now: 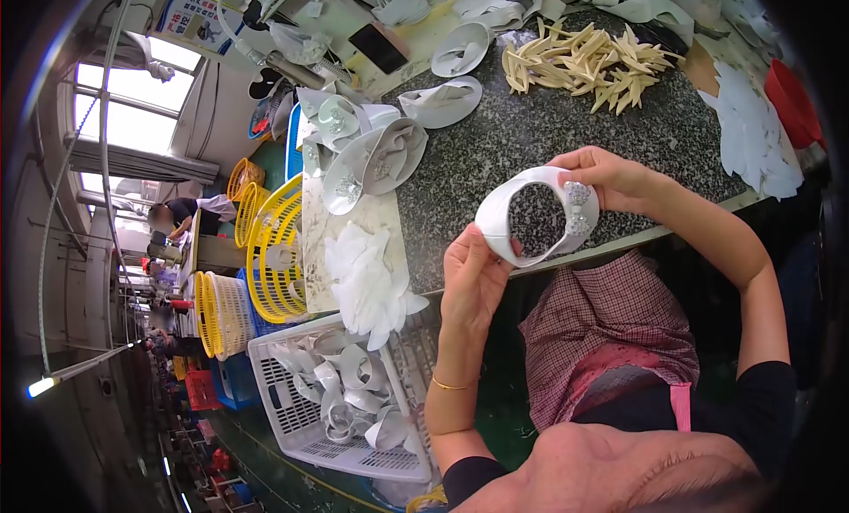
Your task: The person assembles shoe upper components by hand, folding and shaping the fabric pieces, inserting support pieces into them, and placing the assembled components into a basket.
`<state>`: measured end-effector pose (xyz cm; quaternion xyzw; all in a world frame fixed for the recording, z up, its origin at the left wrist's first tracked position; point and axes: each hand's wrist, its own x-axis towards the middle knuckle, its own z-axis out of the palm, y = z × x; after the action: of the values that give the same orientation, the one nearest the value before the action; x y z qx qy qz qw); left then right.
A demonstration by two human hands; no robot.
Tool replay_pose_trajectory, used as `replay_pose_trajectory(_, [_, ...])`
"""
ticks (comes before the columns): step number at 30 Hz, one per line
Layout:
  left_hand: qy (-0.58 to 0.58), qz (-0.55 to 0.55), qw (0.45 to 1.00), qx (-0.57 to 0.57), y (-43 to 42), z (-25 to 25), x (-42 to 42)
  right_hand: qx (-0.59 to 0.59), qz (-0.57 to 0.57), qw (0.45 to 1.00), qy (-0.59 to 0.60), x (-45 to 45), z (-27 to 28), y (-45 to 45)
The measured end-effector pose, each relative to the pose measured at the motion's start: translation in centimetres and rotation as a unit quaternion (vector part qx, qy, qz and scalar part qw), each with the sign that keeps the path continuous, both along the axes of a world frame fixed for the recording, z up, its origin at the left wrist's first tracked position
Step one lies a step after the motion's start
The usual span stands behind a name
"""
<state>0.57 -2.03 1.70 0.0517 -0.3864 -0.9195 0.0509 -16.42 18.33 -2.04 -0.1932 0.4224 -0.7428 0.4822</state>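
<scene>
Both of my hands hold a white looped shoe upper (pixel 497 214) above the front edge of the stone-topped table. A sparkly beaded ornament sits on its right side. My left hand (pixel 475 279) pinches the lower left of the loop, thumb on the outside. At the upper right, my right hand (pixel 603 179) grips the band close to the ornament, with the fingers partly hidden behind it. Left of the hands, on the tabletop, lies a group of similar uppers (pixel 376 168) with beaded ornaments. Nearer my left hand is a stack of white cut pieces (pixel 367 279).
Cream-coloured pointed strips (pixel 588 64) are heaped on the speckled tabletop (pixel 478 150). A phone (pixel 378 49) lies behind. White pieces (pixel 752 128) and a red container (pixel 793 103) are at right. A white crate (pixel 292 433) of uppers and yellow baskets (pixel 276 239) stand left. Another person works far left.
</scene>
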Motion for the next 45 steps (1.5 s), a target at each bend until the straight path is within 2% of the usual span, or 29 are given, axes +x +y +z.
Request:
replay_pose_trajectory(1, [0.000, 0.001, 1.000, 0.000, 0.7, 0.9, 0.1, -0.026, 0.005, 0.999, -0.044, 0.1, -0.4, -0.1])
replay_pose_trajectory(3, [-0.068, 0.004, 0.998, -0.003, 1.8, 2.3, 0.2, 0.017, -0.011, 1.000, -0.019, 0.6, -0.9, -0.1])
replay_pose_trajectory(5, [-0.044, -0.010, 0.999, 0.003, 0.9, 0.8, 0.2, 0.013, -0.025, 0.999, -0.022, 0.7, -1.9, -0.1])
replay_pose_trajectory(7, [0.011, 0.009, 1.000, 0.009, -0.2, 0.0, 0.3, 0.027, -0.024, 0.999, -0.032, 1.4, -0.2, 0.2])
replay_pose_trajectory(9, [0.120, -0.002, 0.993, 0.002, -1.3, -0.4, 0.7, 0.047, -0.031, 0.998, -0.041, 2.0, 0.8, 0.7])
replay_pose_trajectory(10, [0.132, -0.003, 0.991, 0.008, -1.8, -0.8, 0.7, 0.059, -0.029, 0.998, 0.025, 2.8, 2.2, 0.8])
replay_pose_trajectory(11, [0.143, -0.004, 0.990, 0.014, -2.3, -1.4, 0.7, 0.061, -0.035, 0.997, 0.025, 3.0, 2.2, 0.7])
replay_pose_trajectory(13, [0.153, -0.017, 0.988, 0.005, -3.3, -3.3, 0.7, 0.019, -0.113, 0.978, 0.173, 3.3, 2.2, 0.5])
replay_pose_trajectory(15, [0.164, -0.028, 0.986, -0.005, -2.9, -3.2, 0.4, 0.016, -0.151, 0.970, 0.191, 3.9, 3.4, 0.4])
replay_pose_trajectory(16, [0.075, 0.044, 0.993, -0.077, -2.0, -1.7, 0.4, 0.081, -0.193, 0.914, 0.346, 4.1, 3.9, 0.5])
replay_pose_trajectory(17, [-0.017, 0.118, 0.982, -0.147, -1.4, -0.8, 0.5, 0.144, -0.227, 0.830, 0.489, 4.2, 4.1, 0.6])
replay_pose_trajectory(18, [-0.053, 0.174, 0.945, -0.272, -1.2, -0.9, 0.6, 0.046, -0.308, 0.693, 0.650, 4.0, 3.5, 0.2])
replay_pose_trajectory(19, [-0.055, 0.235, 0.889, -0.390, -1.1, -1.8, 0.5, 0.048, -0.305, 0.694, 0.650, 4.0, 3.0, 0.1])
replay_pose_trajectory(21, [-0.043, 0.125, 0.885, -0.447, -1.1, -2.8, 1.4, 0.013, -0.298, 0.438, 0.848, 4.3, 1.9, 0.0])
replay_pose_trajectory(22, [-0.060, 0.080, 0.908, -0.406, 0.5, -2.5, 1.4, 0.018, -0.283, 0.408, 0.868, 4.7, 1.3, 0.0])
replay_pose_trajectory(24, [-0.070, 0.024, 0.937, -0.341, 3.6, -3.1, 1.1, 0.015, -0.269, 0.411, 0.871, 5.7, -0.1, -0.2])
replay_pose_trajectory(25, [-0.070, 0.052, 0.958, -0.274, 4.9, -2.9, 0.6, 0.015, -0.261, 0.406, 0.876, 6.1, -0.6, -0.1])
replay_pose_trajectory(27, [-0.093, 0.042, 0.965, -0.241, 4.5, -4.3, 1.0, 0.038, -0.234, 0.436, 0.868, 6.3, -0.8, 0.5])
replay_pose_trajectory(29, [-0.102, 0.050, 0.964, -0.240, 4.1, -4.9, 1.6, 0.054, -0.177, 0.620, 0.762, 5.6, -0.1, 0.7])
replay_pose_trajectory(30, [-0.103, 0.058, 0.963, -0.242, 4.1, -5.0, 1.7, 0.063, -0.157, 0.666, 0.726, 5.4, 0.1, 0.9])
replay_pose_trajectory(33, [-0.085, 0.088, 0.961, -0.247, 4.6, -5.1, 1.5, 0.071, -0.118, 0.704, 0.697, 4.9, 0.6, 0.9])
replay_pose_trajectory(37, [-0.075, 0.090, 0.954, -0.275, 4.1, -5.9, 1.8, 0.070, -0.124, 0.721, 0.678, 5.2, 0.9, 0.2])
replay_pose_trajectory(43, [-0.064, 0.108, 0.960, -0.250, 4.3, -5.2, 1.7, 0.103, -0.097, 0.780, 0.610, 5.7, 2.1, -0.3])
replay_pose_trajectory(45, [-0.077, 0.105, 0.959, -0.253, 4.4, -5.0, 1.7, 0.098, -0.115, 0.688, 0.709, 5.6, 2.5, -0.4])
